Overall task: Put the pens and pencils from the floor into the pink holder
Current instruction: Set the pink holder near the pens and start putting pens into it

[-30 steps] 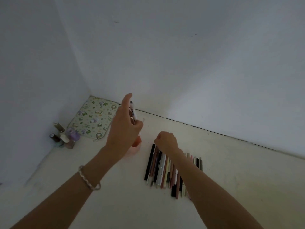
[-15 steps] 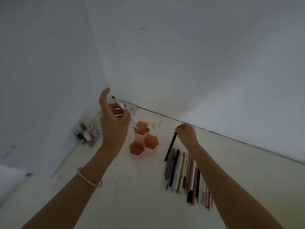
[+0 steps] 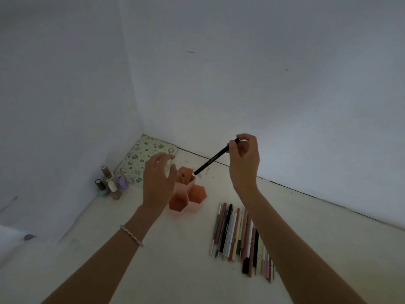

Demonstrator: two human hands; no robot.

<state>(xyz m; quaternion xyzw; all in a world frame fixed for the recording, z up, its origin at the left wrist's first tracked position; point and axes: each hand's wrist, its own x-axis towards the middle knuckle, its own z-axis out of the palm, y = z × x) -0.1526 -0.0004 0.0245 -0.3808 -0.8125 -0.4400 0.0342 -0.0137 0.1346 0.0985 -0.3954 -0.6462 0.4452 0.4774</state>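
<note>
Our right hand (image 3: 243, 163) tilts a black pen (image 3: 215, 156) over the pink holder (image 3: 198, 192).

We pinch the pen's upper end between thumb and fingers, and its lower tip sits at the rim of the holder's rear cell. Our left hand (image 3: 158, 178) hovers with fingers spread and holds nothing, just left of the holder. The other pens and pencils (image 3: 238, 235) lie in a row on the floor (image 3: 153, 260), right of the holder.

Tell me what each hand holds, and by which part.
The right hand pinches the black pen near its top end; the left hand holds nothing.
</note>
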